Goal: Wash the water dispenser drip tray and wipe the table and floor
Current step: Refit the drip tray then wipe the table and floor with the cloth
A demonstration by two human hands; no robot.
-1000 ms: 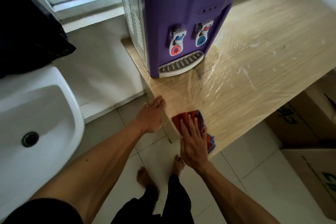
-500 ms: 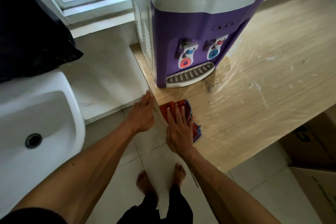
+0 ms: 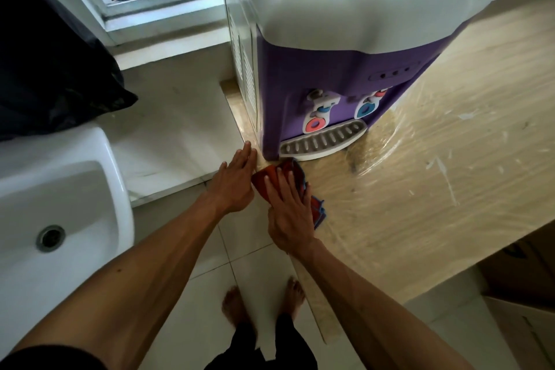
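Observation:
A purple and white water dispenser stands on the left end of a wooden table whose top shines wet. Its grey slotted drip tray sits in place at the dispenser's foot. My right hand presses flat on a red and blue cloth at the table's front left corner, just in front of the drip tray. My left hand rests with straight fingers on the table's left edge, right beside the cloth.
A white sink is at the left, with a black bag behind it and a window sill above. Cardboard boxes stand under the table at the right. My bare feet stand on the white tiled floor.
My right hand has slid the cloth left and farther back along the table's front edge toward the dispenser. My left hand moved back along the table's left edge with it.

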